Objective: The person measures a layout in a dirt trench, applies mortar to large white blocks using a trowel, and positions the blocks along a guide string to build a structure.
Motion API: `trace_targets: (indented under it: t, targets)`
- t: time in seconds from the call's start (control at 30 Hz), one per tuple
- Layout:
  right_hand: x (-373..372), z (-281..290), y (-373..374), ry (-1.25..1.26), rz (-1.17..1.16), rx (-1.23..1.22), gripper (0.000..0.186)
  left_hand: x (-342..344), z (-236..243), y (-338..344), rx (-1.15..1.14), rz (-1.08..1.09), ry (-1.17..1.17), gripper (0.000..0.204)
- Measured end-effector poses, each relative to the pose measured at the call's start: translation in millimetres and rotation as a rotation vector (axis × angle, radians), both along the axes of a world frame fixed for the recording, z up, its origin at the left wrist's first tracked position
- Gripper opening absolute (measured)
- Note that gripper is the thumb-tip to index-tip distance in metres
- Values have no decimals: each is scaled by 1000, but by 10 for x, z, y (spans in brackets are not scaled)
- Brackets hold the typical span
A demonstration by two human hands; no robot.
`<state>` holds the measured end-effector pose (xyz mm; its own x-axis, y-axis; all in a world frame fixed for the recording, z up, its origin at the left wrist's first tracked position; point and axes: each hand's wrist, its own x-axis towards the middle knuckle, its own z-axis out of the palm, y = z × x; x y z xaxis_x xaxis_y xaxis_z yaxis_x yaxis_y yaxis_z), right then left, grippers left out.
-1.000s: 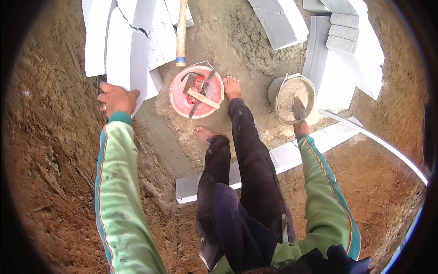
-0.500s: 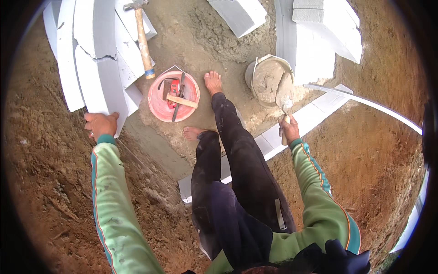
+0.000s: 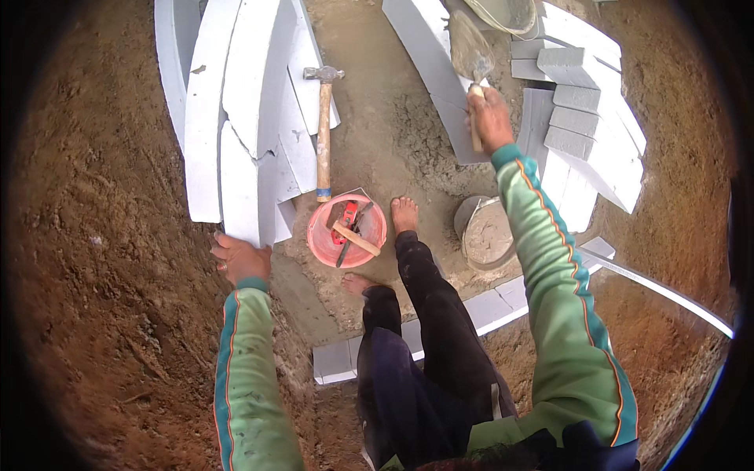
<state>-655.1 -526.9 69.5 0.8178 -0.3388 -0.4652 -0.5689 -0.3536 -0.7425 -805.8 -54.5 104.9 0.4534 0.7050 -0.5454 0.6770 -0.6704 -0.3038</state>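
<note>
My right hand (image 3: 491,118) is closed round the wooden handle of a trowel (image 3: 471,51), its mortar-smeared blade pointing away from me. The blade is over the far end of a white block (image 3: 432,67); whether it touches is unclear. At the left, my left hand (image 3: 242,259) curls round the near end of a long white block (image 3: 243,200) in a stack, some of its fingers hidden. A crack runs across the stacked blocks. Grey mortar fills a bucket (image 3: 488,234) below my right forearm.
A hammer (image 3: 324,129) lies beside the left stack. Near my feet, a pink bucket (image 3: 316,246) holds a wooden-handled tool and a red item. More white blocks (image 3: 577,133) are piled at right. Another bucket (image 3: 506,12) stands far off. A low block row (image 3: 491,308) crosses behind my legs.
My right hand has carried the trowel from the mortar bucket forward to the far white block. My left hand stays at the block's end. The whole view has shifted.
</note>
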Motion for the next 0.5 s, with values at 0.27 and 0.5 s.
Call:
trace_targets:
  t: [0.27, 0.5]
  targets:
    - [2350, -1016, -72, -75, 1015, -1112, 37, -45, -14, 28, -1, -32, -65, 125]
    - [1874, -1183, 563, 57, 410, -976, 31, -72, -105, -5, 28, -85, -35, 122]
